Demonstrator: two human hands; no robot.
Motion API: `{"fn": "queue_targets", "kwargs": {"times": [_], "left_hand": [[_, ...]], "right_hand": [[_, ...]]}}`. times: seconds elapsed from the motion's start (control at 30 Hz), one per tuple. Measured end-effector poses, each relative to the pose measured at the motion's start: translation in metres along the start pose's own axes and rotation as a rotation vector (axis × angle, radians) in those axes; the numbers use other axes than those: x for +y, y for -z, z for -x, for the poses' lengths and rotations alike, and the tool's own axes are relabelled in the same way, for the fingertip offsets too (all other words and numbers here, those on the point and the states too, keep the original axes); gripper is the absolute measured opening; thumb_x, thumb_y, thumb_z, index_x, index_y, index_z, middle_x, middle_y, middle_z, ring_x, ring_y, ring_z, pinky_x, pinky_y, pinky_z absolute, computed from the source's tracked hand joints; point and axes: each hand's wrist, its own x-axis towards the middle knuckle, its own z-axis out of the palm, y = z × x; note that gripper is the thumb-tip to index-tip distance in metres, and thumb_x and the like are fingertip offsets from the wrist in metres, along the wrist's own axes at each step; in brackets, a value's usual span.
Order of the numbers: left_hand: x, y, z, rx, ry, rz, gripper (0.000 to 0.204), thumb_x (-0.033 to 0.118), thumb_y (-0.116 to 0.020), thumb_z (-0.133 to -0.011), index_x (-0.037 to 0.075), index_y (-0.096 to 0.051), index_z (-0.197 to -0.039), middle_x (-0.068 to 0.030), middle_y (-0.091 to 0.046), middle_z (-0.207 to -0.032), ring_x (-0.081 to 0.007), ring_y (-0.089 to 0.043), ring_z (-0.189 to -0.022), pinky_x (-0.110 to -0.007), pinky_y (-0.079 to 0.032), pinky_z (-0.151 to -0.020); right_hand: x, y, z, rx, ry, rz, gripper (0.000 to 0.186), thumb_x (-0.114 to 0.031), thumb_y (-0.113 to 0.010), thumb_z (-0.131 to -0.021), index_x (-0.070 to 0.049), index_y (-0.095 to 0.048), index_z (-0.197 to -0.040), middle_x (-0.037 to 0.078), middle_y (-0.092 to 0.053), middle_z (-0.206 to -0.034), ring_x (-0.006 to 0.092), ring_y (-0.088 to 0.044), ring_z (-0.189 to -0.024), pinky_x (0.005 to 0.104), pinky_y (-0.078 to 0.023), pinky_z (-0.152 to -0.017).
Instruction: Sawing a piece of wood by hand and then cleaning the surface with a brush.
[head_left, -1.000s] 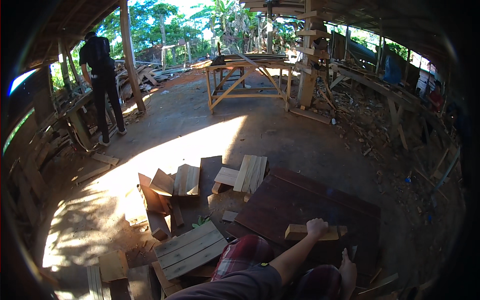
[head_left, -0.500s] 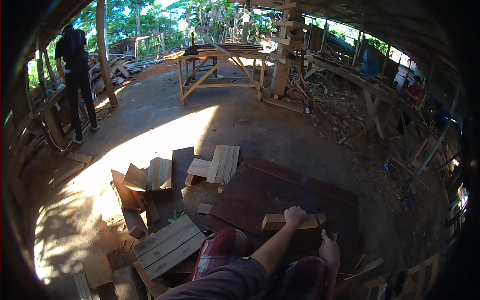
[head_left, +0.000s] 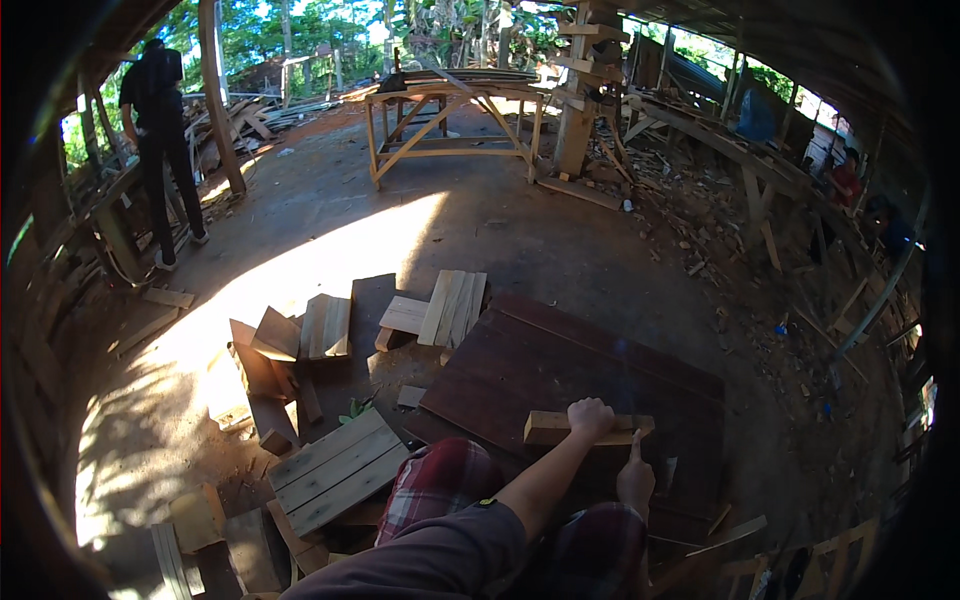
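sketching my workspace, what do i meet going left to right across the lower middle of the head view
Three-plank wooden panel → plaid-covered left knee → left hand → right hand → loose wooden strip

No lettering, label, number or sign could be read, near or far. A small yellow mark on the near sleeve was too tiny to decipher.
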Motion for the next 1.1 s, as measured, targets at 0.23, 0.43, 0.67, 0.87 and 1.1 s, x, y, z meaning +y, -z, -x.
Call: {"fn": "queue_targets", "kwargs": {"times": [0.23, 0.43, 0.67, 0.87, 1.1], "left_hand": [[-0.001, -0.004, -0.005, -0.081, 0.037, 0.035, 0.036, 0.029, -0.046, -0.082, 0.005, -0.073, -0.082, -0.0168, -0.07, -0.092, -0.0293, -0.069, -0.088, -0.041, -0.053, -0.078], [-0.004, 0.0, -0.002, -0.007, 0.044, 0.032, 0.034, 0.029, -0.048, -0.08, 0.006, -0.073, -0.076, -0.0166, -0.07, -0.082, -0.0304, -0.07, -0.08, -0.041, -0.054, -0.072], [-0.003, -0.003, -0.001, -0.005, -0.03, 0.006, 0.034, 0.029, -0.049, -0.081, 0.007, -0.073, -0.072, -0.0155, -0.07, -0.08, -0.0294, -0.07, -0.077, -0.039, -0.054, -0.069], [-0.009, -0.006, -0.003, 0.033, -0.092, -0.033, 0.033, 0.025, -0.048, -0.083, 0.008, -0.072, -0.07, -0.014, -0.069, -0.076, -0.029, -0.07, -0.075, -0.04, -0.054, -0.067], [-0.005, 0.006, 0.002, -0.006, -0.142, -0.067, 0.03, 0.025, -0.049, -0.082, 0.008, -0.072, -0.072, -0.0137, -0.07, -0.079, -0.0278, -0.07, -0.077, -0.039, -0.054, -0.068]], "right_hand": [[0.008, 0.02, 0.022, -0.037, 0.016, 0.092, 0.075, -0.002, -0.05, -0.081, -0.021, -0.025, -0.149, 0.022, -0.064, -0.073, 0.0382, -0.066, -0.073, 0.0491, -0.051, -0.067], [0.01, 0.068, 0.061, -0.104, 0.01, 0.107, 0.05, -0.019, -0.049, -0.093, -0.023, -0.039, -0.142, 0.024, -0.063, -0.073, 0.0401, -0.065, -0.074, 0.0497, -0.05, -0.068], [0.007, 0.076, 0.06, -0.016, 0.014, 0.097, 0.043, -0.017, -0.049, -0.093, -0.018, -0.049, -0.136, 0.024, -0.064, -0.077, 0.04, -0.064, -0.075, 0.0489, -0.05, -0.069], [0.016, 0.034, 0.048, -0.044, -0.005, 0.107, 0.046, -0.019, -0.048, -0.094, -0.02, -0.044, -0.14, 0.025, -0.064, -0.076, 0.0402, -0.065, -0.073, 0.0495, -0.05, -0.067], [0.014, 0.01, 0.025, 0.064, 0.031, 0.02, 0.046, -0.019, -0.044, -0.097, -0.019, -0.039, -0.142, 0.025, -0.063, -0.072, 0.0407, -0.064, -0.07, 0.0504, -0.049, -0.064]]}}
